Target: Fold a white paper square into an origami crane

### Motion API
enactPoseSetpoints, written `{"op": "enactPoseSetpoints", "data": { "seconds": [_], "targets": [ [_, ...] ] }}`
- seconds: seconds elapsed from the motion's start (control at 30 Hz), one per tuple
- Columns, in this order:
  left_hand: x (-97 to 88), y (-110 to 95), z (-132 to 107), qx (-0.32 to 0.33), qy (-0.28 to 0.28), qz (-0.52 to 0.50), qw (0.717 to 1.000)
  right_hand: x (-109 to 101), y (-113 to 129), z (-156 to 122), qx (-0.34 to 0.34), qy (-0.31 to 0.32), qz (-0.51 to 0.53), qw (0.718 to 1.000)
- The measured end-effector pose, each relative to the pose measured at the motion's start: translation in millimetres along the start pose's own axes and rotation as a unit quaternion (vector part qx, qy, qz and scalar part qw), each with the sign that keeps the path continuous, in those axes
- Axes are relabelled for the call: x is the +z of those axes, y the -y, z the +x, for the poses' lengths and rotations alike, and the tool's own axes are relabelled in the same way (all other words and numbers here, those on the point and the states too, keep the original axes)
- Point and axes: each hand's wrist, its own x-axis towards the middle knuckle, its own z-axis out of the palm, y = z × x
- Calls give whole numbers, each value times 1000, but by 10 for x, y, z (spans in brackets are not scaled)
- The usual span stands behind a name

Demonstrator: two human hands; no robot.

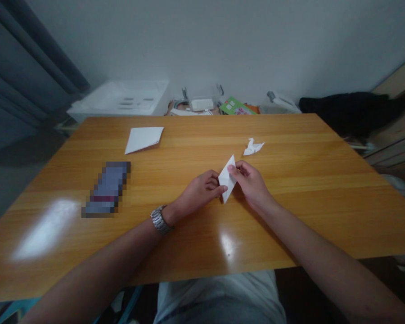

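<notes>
Paper, white, folded to diamond: between left hand and right hand, over table. Left: fingers curled, thumb closed on near part. Right: thumb, fingers pinching farther part. Likely light, stiffened by folds, easily creased; best held lightly by edges.

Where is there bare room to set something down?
Widest: the tabletop right of the right hand and paper bird. Also bare: between the white sheet and the bird, and between the pixelated item and left hand. Crowded: around the hands, with folded paper between them and the bird just beyond.
</notes>
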Motion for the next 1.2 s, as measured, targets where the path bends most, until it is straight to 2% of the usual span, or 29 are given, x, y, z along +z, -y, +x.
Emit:
{"op": "enactPoseSetpoints", "data": {
  "seconds": [0.1,0.33,0.47,0.57,0.67,0.8,0.87,0.97,1.07,1.2],
  "targets": [
    [7,-10,5,12,-15,-15,1000,6,-10,-3,-2,0,17,1000],
    [-109,-26,39,32,-132,-39,990,0,-10,13,30,3,63,998],
    [-175,-32,50,46,-165,-11,985,-19,23,7,62,19,49,997],
    [-213,-65,45,67,-169,40,982,-65,71,17,50,35,5,998],
    [-237,-114,27,89,-159,132,974,-114,124,32,21,60,-57,996],
    [-235,-162,-1,103,-92,189,972,-145,154,18,33,150,-95,984],
    [-229,-165,-3,104,-79,192,973,-145,146,-3,43,199,-114,972],
    [-223,-155,11,91,-104,176,975,-132,128,-34,45,235,-146,960],
    [-209,-144,32,65,-129,114,983,-107,120,-55,46,204,-143,967],
    [-166,-133,45,38,-141,-27,989,-74,137,-75,67,162,-111,978]
  ]
}}
